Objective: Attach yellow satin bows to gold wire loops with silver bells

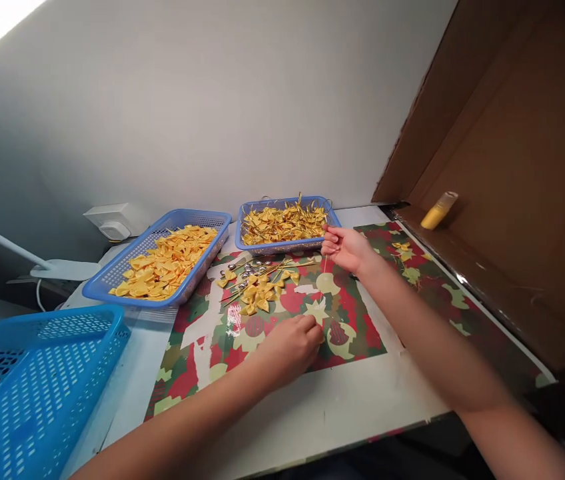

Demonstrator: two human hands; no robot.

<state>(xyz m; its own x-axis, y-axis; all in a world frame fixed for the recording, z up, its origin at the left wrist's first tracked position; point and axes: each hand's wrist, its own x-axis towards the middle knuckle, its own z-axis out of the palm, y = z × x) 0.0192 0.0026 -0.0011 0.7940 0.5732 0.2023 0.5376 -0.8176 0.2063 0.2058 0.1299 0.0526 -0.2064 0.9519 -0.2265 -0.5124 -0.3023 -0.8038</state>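
Observation:
My left hand (293, 345) rests on the patterned mat (362, 333) with its fingers curled in a pinch; a thin gold cord (326, 280) seems to run from it up to my right hand (345, 247). That hand's fingers are closed on the cord's upper end, right at the rim of the far blue basket (257, 208) filled with gold bows and cords. A loose heap of gold bows (258, 291) with small silver bells (245, 270) lies on the mat between the hands and the baskets.
A second blue basket (212, 217) of plain gold bows sits to the left, and a bright blue crate (82, 320) stands at the near left. A yellow glue bottle (439, 209) leans on the brown cardboard wall (512, 167) at right. A white socket box (115, 221) sits behind.

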